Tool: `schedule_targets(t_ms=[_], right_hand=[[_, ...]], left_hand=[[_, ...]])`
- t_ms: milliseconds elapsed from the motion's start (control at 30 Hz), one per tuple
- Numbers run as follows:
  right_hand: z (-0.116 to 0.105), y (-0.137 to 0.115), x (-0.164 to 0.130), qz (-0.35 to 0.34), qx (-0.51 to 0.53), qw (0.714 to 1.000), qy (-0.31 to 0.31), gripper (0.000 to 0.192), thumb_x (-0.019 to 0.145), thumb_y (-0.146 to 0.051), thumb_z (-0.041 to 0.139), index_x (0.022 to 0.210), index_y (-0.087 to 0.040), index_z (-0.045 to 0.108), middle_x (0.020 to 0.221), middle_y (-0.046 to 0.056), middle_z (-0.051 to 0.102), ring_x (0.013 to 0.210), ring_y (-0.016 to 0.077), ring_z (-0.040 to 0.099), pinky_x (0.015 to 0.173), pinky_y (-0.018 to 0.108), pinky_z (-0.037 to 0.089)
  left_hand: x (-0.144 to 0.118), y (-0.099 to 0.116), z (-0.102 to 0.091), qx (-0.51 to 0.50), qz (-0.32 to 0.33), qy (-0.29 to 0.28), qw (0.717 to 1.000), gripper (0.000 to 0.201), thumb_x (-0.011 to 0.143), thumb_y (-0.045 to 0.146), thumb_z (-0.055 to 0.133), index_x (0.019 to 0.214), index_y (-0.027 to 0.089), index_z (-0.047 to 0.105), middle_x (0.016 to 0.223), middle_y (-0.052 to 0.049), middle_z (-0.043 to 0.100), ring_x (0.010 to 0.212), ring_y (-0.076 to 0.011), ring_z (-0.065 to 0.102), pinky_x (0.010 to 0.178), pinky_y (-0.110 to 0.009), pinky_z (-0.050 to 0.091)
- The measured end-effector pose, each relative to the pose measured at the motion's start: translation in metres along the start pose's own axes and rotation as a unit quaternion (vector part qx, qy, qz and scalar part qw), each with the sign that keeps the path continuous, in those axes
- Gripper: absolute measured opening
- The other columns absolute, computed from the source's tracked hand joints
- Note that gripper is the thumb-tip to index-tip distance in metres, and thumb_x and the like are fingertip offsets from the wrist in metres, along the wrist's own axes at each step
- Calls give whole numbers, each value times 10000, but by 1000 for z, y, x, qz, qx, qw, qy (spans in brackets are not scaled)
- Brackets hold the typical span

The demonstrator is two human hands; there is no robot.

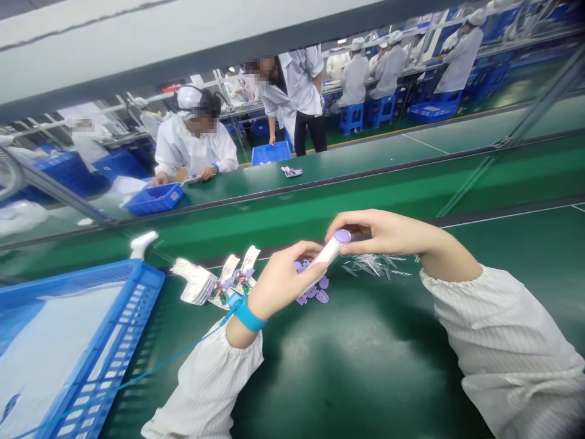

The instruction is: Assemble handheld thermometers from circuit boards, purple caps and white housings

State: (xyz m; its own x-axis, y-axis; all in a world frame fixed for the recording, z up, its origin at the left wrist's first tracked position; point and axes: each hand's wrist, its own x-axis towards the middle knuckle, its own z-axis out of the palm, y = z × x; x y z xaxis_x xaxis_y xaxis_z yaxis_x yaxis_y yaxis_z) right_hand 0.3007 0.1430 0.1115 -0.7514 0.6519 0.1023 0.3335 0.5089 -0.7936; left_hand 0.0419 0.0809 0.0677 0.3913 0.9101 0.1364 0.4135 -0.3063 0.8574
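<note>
My left hand (pixel 284 279) grips a white cylindrical housing (pixel 328 251) that points up to the right. My right hand (pixel 382 231) pinches a small purple cap (pixel 342 236) at the top end of that housing. Below the hands lie a few loose purple caps (pixel 317 294) on the green table (pixel 365 366). A blue strap (pixel 249 316) circles my left wrist, with a blue cord trailing to the lower left.
Several white housings with circuit boards (pixel 219 281) lie left of my hands. Clear plastic slivers (pixel 375 264) lie to the right. A blue crate (pixel 77 341) fills the lower left. Across the conveyor belt (pixel 411 177), people in white coats sit beside a blue tray (pixel 154 198).
</note>
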Motion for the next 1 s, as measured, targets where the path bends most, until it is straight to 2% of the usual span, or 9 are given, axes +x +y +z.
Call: schedule_targets(t_ms=[100,233,367,467,533,600,733,900,1000], right_hand=[[-3,6,0,8,17,1000,-6,320,968,-508,734,1191,-279,752,1149,38,782,1025,253,735,856,383,592],[-5,18,5,31,-42,998,27,357,951,-547,749,1162,-262,790,1168,55,786,1053,283,725,866,406,572],[1,44,21,2,-188,953,236,334,1004,-477,688,1191,-216,780,1134,99,768,975,284,693,829,424,545],[15,76,38,-23,-232,905,356,324,1029,-364,633,1293,-193,714,1271,153,687,1094,308,668,927,448,556],[29,99,47,10,-250,910,332,315,1031,-299,593,1306,-180,691,1331,182,639,1194,334,641,1026,483,542],[44,119,54,48,-264,928,257,280,1024,-253,560,1241,-171,715,1296,194,657,1220,361,629,1074,532,524],[68,134,57,62,-259,948,174,274,1011,-235,531,1153,-147,749,1227,210,705,1205,390,632,1077,588,518],[77,121,57,55,-234,965,108,314,1041,-303,493,1102,-156,764,1149,176,730,1126,346,670,1011,525,551],[76,111,56,60,-214,972,80,320,1043,-333,496,1076,-177,772,1121,157,741,1084,328,690,951,493,565]], left_hand=[[-1,4,-12,-18,-11,-39,999,311,1041,445,644,1283,272,737,1320,-41,785,1221,-258,736,1059,-370,569],[-3,5,-37,0,-24,42,999,314,1059,475,610,1233,252,747,1298,-56,789,1209,-255,743,1074,-386,567],[-6,2,-65,-10,-37,101,994,324,1046,476,625,1189,217,757,1188,-88,818,1146,-270,768,1028,-403,596],[-8,3,-81,21,-52,133,990,351,1044,496,616,1194,211,755,1143,-91,823,1115,-268,771,1003,-395,597],[-10,4,-88,56,-74,133,987,381,1042,526,598,1197,213,749,1131,-89,824,1068,-261,773,925,-368,607],[-13,4,-95,88,-106,114,984,430,1037,578,568,1196,218,740,1118,-87,824,998,-257,773,770,-323,598],[-14,-14,-108,188,-187,33,964,538,1008,693,488,1140,234,736,1006,-70,825,818,-250,754,614,-304,514],[4,-63,-109,376,-332,-54,864,506,981,620,507,1086,184,741,1073,-144,824,949,-322,772,727,-345,524],[17,-88,-93,401,-365,-69,837,411,934,556,600,944,176,754,1052,-189,824,978,-364,779,764,-368,538]])
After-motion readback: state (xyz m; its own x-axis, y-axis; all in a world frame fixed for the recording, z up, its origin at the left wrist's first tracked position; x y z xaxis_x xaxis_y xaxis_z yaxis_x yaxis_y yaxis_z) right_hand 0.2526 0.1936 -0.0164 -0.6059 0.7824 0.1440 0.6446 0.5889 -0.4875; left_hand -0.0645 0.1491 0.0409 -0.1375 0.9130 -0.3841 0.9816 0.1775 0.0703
